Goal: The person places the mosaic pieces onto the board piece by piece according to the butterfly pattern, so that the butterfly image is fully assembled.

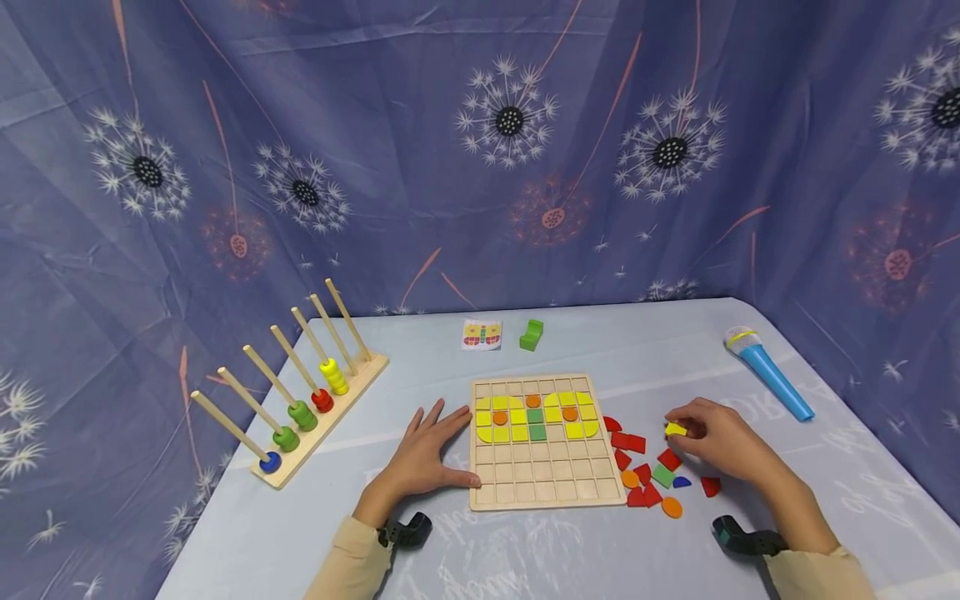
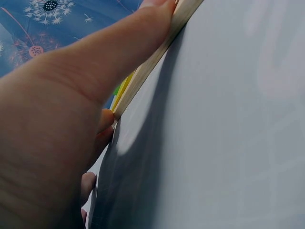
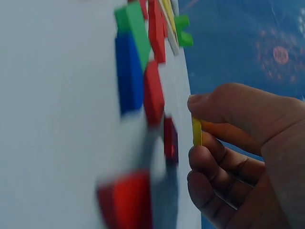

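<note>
Yellow flat piece (image 1: 676,429) in a pinch, thumb against fingertips of the right hand (image 1: 723,437), its other fingers curled in, just right of the pale wooden grid board (image 1: 510,472)! Fingers cover part of it, and the right wrist view catches only a slim edge, so its outline can't be called. Across the desk (image 1: 420,550), the left hand (image 1: 423,460) is spread wide, thumb and index finger touching the board's left side; the left wrist view cuts off the thumb's tip. Beige sleeves (image 1: 348,558) run out at the bottom. Beside the board, scattered red flat pieces (image 1: 637,443), a green square (image 1: 663,476) and a blue half-round (image 1: 682,482), the closest red one blurred in the right wrist view. Yellow tiles (image 1: 552,413) sit in the board's farther rows. Left, a wooden peg rack (image 1: 300,457); right, a blue toy microphone (image 1: 776,379). Farther back, a butterfly picture card (image 1: 482,336) and a notched green block (image 1: 531,337), then blue dandelion-print cloth (image 1: 405,108).
</note>
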### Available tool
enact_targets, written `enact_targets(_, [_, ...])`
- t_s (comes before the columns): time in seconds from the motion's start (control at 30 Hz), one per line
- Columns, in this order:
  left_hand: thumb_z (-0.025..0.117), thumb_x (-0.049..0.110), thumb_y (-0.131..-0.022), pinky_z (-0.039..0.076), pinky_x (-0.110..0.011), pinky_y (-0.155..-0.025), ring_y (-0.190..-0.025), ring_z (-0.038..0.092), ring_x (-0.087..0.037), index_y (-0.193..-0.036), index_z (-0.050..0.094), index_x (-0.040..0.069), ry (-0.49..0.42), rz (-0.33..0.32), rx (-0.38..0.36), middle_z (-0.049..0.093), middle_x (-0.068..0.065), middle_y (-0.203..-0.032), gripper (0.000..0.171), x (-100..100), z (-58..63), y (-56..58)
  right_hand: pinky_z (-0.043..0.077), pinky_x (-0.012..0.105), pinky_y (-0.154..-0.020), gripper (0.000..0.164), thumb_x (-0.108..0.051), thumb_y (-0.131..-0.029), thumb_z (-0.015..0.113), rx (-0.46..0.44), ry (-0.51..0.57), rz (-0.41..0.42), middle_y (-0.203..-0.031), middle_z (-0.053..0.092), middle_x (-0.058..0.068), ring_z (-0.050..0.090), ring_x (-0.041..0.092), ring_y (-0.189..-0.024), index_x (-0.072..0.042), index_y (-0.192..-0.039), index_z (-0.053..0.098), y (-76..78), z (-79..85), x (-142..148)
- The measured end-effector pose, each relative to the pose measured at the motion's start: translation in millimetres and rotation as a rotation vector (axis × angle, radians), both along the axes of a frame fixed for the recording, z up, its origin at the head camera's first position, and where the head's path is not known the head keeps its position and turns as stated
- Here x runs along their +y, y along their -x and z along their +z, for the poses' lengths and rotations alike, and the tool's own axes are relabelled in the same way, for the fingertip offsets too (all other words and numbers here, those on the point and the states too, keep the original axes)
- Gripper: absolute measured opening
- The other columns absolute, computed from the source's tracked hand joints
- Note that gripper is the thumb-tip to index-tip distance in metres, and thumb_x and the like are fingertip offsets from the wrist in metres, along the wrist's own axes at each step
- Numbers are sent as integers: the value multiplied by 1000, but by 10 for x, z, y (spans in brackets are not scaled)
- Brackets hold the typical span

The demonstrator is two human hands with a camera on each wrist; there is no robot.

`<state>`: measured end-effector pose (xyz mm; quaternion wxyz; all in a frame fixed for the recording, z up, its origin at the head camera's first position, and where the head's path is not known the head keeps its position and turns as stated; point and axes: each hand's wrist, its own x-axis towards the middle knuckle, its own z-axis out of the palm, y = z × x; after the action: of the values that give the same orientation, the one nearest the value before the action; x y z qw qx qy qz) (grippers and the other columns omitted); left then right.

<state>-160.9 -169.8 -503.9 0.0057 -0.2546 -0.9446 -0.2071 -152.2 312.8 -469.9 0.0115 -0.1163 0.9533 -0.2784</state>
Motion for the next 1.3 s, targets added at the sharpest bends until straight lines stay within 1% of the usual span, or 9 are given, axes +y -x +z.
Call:
enact_targets(0.17, [65, 81, -61, 4, -56, -113, -144, 12, -30, -149, 39, 21, 9, 4, -9, 34, 9, -152, 110, -3, -4, 11, 51, 25, -65, 35, -24, -80, 79, -23, 3, 31, -85, 56, -4, 52, 16, -77, -9, -109, 70, 102, 47, -281])
enact_targets(0.37, [65, 81, -61, 2, -54, -113, -145, 11, -29, -150, 38, 22, 9, 11, -13, 33, 9, -152, 110, -9, -2, 21, 50, 26, -63, 34, -24, -79, 78, -39, -8, 88, -84, 55, -5, 51, 15, -76, -11, -109, 71, 219, 92, -620])
enact_targets(0.6, [65, 82, -61, 1, -52, -113, -145, 9, -26, -150, 37, 23, 18, 28, -28, 32, 10, -153, 111, -5, 2, 29, 48, 25, -62, 33, -25, -79, 80, 8, -5, 197, -85, 54, -7, 50, 11, -72, -12, -108, 72, 296, 124, -984])
enact_targets(0.67, [65, 82, -61, 1, -53, -113, -145, 9, -27, -150, 37, 23, 17, 28, -25, 33, 9, -153, 111, -5, 2, 31, 47, 25, -61, 32, -25, -79, 79, 18, -7, 223, -86, 54, -7, 49, 11, -71, -12, -108, 73, 306, 135, -1070])
enact_targets(0.83, [65, 82, -61, 2, -53, -113, -145, 10, -28, -150, 38, 23, 15, 28, -26, 33, 9, -153, 110, -3, 7, 32, 45, 26, -61, 32, -23, -80, 78, 34, -28, 261, -89, 56, -8, 49, 11, -72, -15, -110, 74, 329, 124, -1228])
enact_targets(0.97, [65, 82, -61, 1, -52, -114, -145, 9, -27, -150, 37, 23, 13, 28, -28, 32, 10, -153, 111, 1, 13, 33, 47, 28, -69, 30, -23, -80, 78, 56, -51, 270, -93, 57, -10, 50, 10, -77, -17, -109, 74, 339, 104, -1308])
enact_targets(1.1, [66, 81, -61, 0, -51, -114, -145, 9, -27, -150, 37, 23, 13, 25, -25, 32, 10, -153, 110, 2, 20, 37, 48, 31, -75, 28, -22, -79, 79, 46, -61, 270, -92, 56, -10, 50, 10, -79, -16, -106, 74, 337, 103, -1390])
enact_targets(1.2, [66, 81, -61, 1, -52, -114, -145, 10, -27, -150, 38, 22, 10, 20, -22, 32, 10, -153, 110, -2, 13, 34, 47, 30, -74, 25, -23, -79, 79, 33, -75, 280, -90, 55, -10, 50, 10, -79, -17, -103, 74, 327, 92, -1460])
enact_targets(1.3, [65, 82, -61, 1, -52, -114, -145, 9, -27, -150, 38, 23, 10, 15, -27, 32, 11, -153, 110, -2, -10, 19, 47, 29, -73, 23, -24, -80, 78, 37, -88, 294, -90, 55, -12, 50, 8, -79, -19, -102, 75, 315, 46, -1522])
